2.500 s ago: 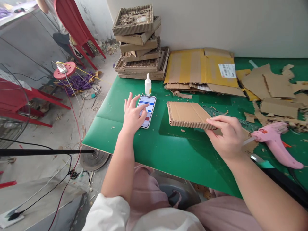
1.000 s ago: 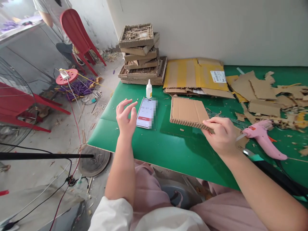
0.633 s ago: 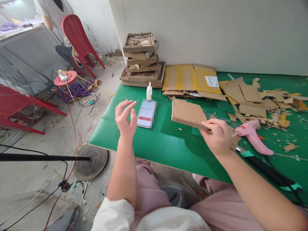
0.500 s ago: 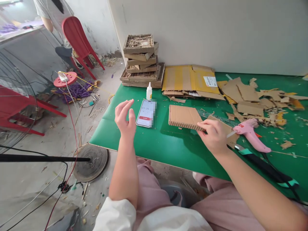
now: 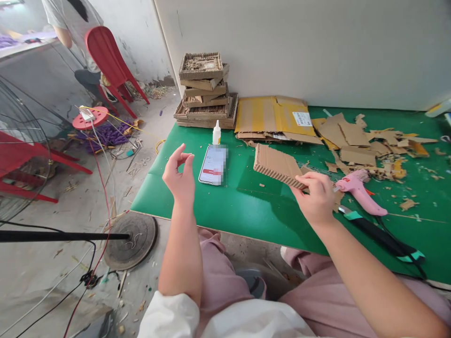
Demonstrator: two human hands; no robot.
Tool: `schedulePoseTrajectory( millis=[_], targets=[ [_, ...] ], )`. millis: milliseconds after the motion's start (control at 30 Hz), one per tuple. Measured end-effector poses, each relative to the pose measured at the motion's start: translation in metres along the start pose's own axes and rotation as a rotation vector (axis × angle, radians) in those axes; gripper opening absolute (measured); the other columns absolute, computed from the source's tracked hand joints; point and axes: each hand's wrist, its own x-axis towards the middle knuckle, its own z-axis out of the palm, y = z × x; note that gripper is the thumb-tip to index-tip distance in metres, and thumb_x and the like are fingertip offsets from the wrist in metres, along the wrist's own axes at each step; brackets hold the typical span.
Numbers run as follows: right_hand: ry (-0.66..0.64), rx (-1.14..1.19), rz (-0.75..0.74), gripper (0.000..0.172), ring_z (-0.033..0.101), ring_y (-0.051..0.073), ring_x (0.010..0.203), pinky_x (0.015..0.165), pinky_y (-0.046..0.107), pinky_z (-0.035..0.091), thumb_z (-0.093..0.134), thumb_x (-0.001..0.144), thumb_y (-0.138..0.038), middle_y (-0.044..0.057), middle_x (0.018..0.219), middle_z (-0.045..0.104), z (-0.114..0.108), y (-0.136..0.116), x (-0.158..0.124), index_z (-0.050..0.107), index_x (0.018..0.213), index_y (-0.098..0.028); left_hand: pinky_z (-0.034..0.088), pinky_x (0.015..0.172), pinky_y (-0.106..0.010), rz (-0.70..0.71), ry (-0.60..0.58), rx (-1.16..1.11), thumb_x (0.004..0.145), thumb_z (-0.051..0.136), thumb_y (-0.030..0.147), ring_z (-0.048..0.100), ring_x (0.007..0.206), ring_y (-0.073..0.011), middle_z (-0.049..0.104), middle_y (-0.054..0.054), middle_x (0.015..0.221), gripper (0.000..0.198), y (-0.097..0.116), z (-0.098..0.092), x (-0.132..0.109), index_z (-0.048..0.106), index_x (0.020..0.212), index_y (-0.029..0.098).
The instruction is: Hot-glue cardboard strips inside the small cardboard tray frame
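Observation:
My right hand (image 5: 316, 199) pinches the near right corner of a flat cardboard slab (image 5: 278, 163) between thumb and fingers. The slab has a corrugated edge facing me and is held tilted above the green table. My left hand (image 5: 179, 176) is raised over the table's left part, away from the slab. Its fingers curl so that a fingertip meets the thumb in a ring, with nothing visible between them. A phone (image 5: 210, 165) lies just right of that hand, and a small white bottle (image 5: 216, 133) stands behind the phone.
Stacked cardboard trays (image 5: 204, 94) and a flattened yellow-taped box (image 5: 269, 115) lie at the back. Cardboard scraps (image 5: 366, 141) spread over the right. A pink glue gun (image 5: 361, 192) and a black-and-green tool (image 5: 380, 234) lie beside my right forearm. A person sits by a red chair (image 5: 109, 54).
My right hand has tilted the cardboard slab, raising its left side and shifting it slightly right. My left hand's fingers have drawn in toward the thumb. The view has shifted slightly.

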Motion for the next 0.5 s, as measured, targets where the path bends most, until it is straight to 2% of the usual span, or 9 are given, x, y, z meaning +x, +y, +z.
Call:
schedulePoseTrajectory(
  millis=[167, 267, 500],
  targets=[
    [0.012, -0.007, 0.02, 0.02, 0.065, 0.018, 0.077, 0.067, 0.031, 0.055, 0.067, 0.077, -0.015, 0.005, 0.085, 0.064, -0.0014, -0.0003, 0.0014, 0.057, 0.093, -0.023, 0.055, 0.075, -0.024, -0.065, 0.006, -0.036, 0.08, 0.061, 0.021, 0.066, 0.073, -0.009, 0.069, 0.002, 0.077, 0.021, 0.0006, 0.0005, 0.0005, 0.066, 0.1, 0.02],
    [-0.006, -0.002, -0.016, 0.022, 0.064, 0.017, 0.078, 0.067, 0.03, 0.055, 0.066, 0.077, -0.013, 0.004, 0.085, 0.064, -0.0019, -0.0026, 0.0033, 0.057, 0.094, -0.022, 0.055, 0.075, -0.025, -0.093, 0.002, -0.074, 0.083, 0.057, 0.023, 0.068, 0.073, -0.0096, 0.071, 0.001, 0.08, 0.02, -0.0001, 0.0014, 0.0005, 0.065, 0.101, 0.019],
    [0.001, -0.021, -0.024, 0.02, 0.064, 0.016, 0.076, 0.066, 0.029, 0.055, 0.066, 0.078, -0.014, 0.004, 0.085, 0.063, -0.0019, -0.0036, 0.0066, 0.057, 0.093, -0.023, 0.054, 0.065, -0.022, -0.084, -0.022, -0.088, 0.085, 0.055, 0.024, 0.066, 0.061, -0.0074, 0.069, 0.002, 0.076, 0.02, 0.0012, 0.0012, 0.0005, 0.065, 0.102, 0.019]
  ],
)
